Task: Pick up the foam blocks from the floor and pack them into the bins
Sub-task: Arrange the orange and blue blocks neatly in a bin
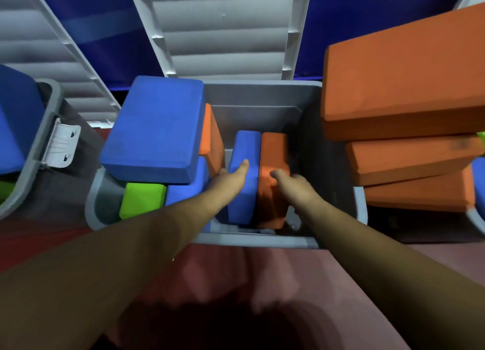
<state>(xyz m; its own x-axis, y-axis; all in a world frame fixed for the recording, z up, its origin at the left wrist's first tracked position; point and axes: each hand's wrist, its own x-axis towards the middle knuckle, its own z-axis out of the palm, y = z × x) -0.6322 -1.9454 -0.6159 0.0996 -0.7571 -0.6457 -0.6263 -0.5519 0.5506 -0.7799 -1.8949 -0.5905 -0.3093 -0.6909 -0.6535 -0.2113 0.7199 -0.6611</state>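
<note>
The left thumb (242, 167) lies straight along the top of an upright blue block (245, 197) while the other fingers drop out of sight down its left face, so the left hand (228, 177) holds that block between thumb and fingers. Just beside it, the right fingers (275, 173) curl over the top edge of an upright orange block (270, 205) with the thumb on the far side, so the right hand (294, 183) grips it. The two blocks stand on end, face to face and touching, near the front of the middle bin (257, 240), a grey tub whose ribbed lid (225, 34) stands open behind it. In the bin's left half a large blue block (154, 129) lies flat on top of a tilted orange block (211, 137), a green block (143, 201) and another blue one (189, 195). To the right, three orange blocks (404, 82) are stacked high – the bin under them is mostly hidden. To the left stands a second grey bin (39, 150) with a white latch (61, 145) and a blue block (15, 113) inside. The bins stand on a reddish floor (288, 284).
</note>
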